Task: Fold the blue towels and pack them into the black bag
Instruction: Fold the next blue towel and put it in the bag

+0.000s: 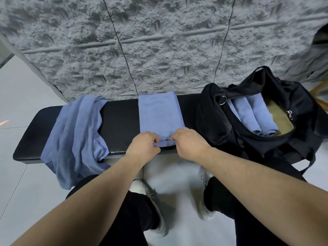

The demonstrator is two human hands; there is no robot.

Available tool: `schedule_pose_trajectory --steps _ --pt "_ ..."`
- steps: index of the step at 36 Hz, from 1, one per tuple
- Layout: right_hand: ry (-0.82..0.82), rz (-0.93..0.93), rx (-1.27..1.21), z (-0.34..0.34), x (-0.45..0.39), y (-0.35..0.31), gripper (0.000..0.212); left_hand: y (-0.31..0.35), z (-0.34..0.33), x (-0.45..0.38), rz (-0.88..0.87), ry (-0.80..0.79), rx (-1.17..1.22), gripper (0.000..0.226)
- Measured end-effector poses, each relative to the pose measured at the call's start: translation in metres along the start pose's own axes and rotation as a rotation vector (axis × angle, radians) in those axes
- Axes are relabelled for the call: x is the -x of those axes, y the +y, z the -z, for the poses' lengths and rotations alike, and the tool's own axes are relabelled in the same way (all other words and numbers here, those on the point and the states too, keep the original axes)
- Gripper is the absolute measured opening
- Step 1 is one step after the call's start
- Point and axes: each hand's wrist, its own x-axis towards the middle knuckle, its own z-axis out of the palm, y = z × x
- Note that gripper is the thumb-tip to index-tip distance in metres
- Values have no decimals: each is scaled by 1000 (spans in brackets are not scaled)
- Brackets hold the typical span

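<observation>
A blue towel [159, 114], folded into a long narrow strip, lies across the middle of the black bench [120, 119]. My left hand [143, 143] and my right hand [189, 142] pinch its near end, which is curled into a small roll at the bench's front edge. A second blue towel [76, 132] lies crumpled on the bench's left part and hangs over the front. The black bag [248, 139] sits open on the right end, with two rolled blue towels [255, 116] inside.
A rough grey wall panel [159, 47] stands right behind the bench. Pale floor tiles [21, 103] surround it. My legs in black trousers and white shoes [147, 197] are below the bench's front edge. A wooden chair leg [319, 89] shows at far right.
</observation>
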Motion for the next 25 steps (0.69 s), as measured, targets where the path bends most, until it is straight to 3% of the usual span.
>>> schedule_pose_trajectory --steps 9,18,25 --pt "-97 -84 -77 8 -1 0 28 0 -3 -4 -9 -13 -20 14" --pt "234 62 66 2 -3 2 28 -2 4 -10 67 -50 54 11" --pt "67 40 20 -2 -5 1 31 -3 6 -10 99 -64 120 25"
